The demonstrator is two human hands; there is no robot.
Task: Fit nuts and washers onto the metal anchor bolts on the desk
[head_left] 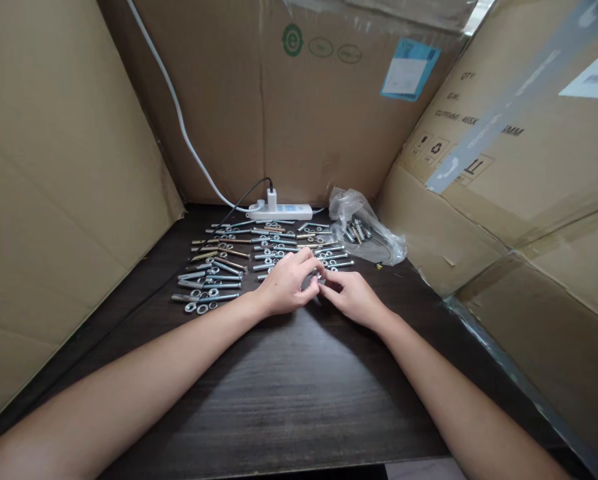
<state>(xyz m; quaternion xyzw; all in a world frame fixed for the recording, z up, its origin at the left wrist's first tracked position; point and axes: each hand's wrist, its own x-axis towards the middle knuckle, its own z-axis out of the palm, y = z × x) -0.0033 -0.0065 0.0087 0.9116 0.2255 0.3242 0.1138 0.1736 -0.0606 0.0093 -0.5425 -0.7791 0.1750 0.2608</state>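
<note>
My left hand (287, 283) and my right hand (351, 297) meet fingertip to fingertip over a dark wooden table (289, 387). Both hands are closed in a pinch on a small metal piece (319, 276), too small to name for sure. Just beyond the fingers lie rows of silver bolts (273, 250) with washers and nuts beside them. A further group of bolts and washers (206, 287) lies to the left of my left hand. Some bolts are hidden behind my left hand.
A clear plastic bag (366, 227) with more bolts lies at the back right. A white power strip (279, 212) with a plug and white cable (179, 113) sits at the back. Cardboard boxes (503, 167) wall in the table on three sides.
</note>
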